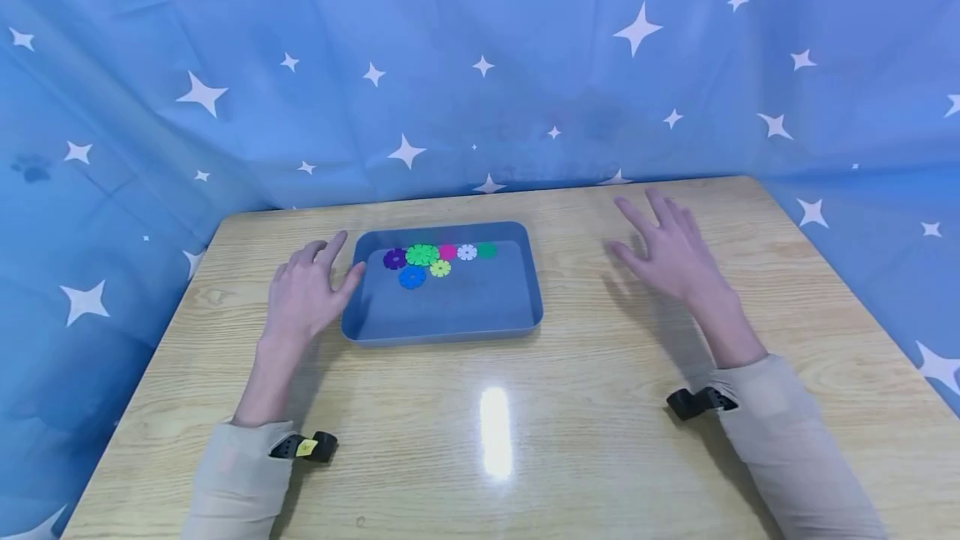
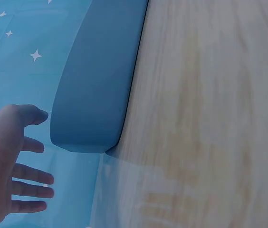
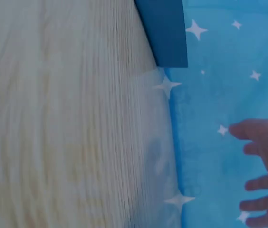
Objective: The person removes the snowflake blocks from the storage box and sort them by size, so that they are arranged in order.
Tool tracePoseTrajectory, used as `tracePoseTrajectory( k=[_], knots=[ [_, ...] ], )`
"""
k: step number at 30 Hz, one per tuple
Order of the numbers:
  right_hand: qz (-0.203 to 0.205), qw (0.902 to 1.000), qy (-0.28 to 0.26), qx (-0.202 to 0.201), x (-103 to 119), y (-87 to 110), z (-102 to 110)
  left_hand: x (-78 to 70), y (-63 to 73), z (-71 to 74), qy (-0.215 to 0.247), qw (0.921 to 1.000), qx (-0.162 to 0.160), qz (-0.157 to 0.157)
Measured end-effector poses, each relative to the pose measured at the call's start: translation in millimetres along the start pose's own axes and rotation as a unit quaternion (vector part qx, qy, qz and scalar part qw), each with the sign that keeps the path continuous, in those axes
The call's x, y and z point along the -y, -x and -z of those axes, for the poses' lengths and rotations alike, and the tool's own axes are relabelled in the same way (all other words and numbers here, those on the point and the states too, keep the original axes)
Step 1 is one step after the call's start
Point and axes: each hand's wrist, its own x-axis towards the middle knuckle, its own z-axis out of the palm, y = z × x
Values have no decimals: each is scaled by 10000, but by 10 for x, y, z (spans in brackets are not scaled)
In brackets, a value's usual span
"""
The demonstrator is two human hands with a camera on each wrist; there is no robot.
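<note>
A shallow blue tray (image 1: 450,315) lies on the table, with several flat flower-shaped plastic discs grouped toward its far side. Among them are a purple disc (image 1: 394,259), a blue disc (image 1: 412,277), a bright green disc (image 1: 422,255), a yellow-green disc (image 1: 440,268), a pink disc (image 1: 447,252), a white disc (image 1: 467,252) and a darker green disc (image 1: 487,251). My left hand (image 1: 306,290) hovers at the tray's left edge, fingers spread, holding nothing. Well to the tray's right, my right hand (image 1: 671,248) is raised over the table with spread fingers, also holding nothing.
The light wooden table (image 1: 585,423) carries a bright light reflection in front of the tray. Behind it and along the sides hangs a blue curtain (image 1: 480,107) with white stars. Each sleeve bears a small black wrist camera (image 1: 318,447).
</note>
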Motion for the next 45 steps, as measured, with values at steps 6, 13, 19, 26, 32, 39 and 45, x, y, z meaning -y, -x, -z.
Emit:
tracePoseTrajectory(
  k=[6,13,19,26,32,39,45],
  knots=[
    [268,9994,-97,-214,118,-40,-58,19,14,-17,264,9992,202,233],
    [589,9973,-265,-350,241,-96,-174,8,0,-34,750,9948,496,488],
    [570,9963,-625,-149,399,-180,-188,6,-40,-47,1085,9900,653,620],
    [501,9918,-1170,141,623,-290,-228,42,-61,-78,1329,9865,753,588],
    [604,9865,-1497,268,812,-374,-305,65,-60,-142,1696,9799,885,561],
    [841,9797,-1791,318,984,-484,-442,63,-55,-191,1927,9736,1064,612],
    [977,9732,-2049,378,1110,-568,-560,58,-54,-186,2047,9718,994,623]
  ],
)
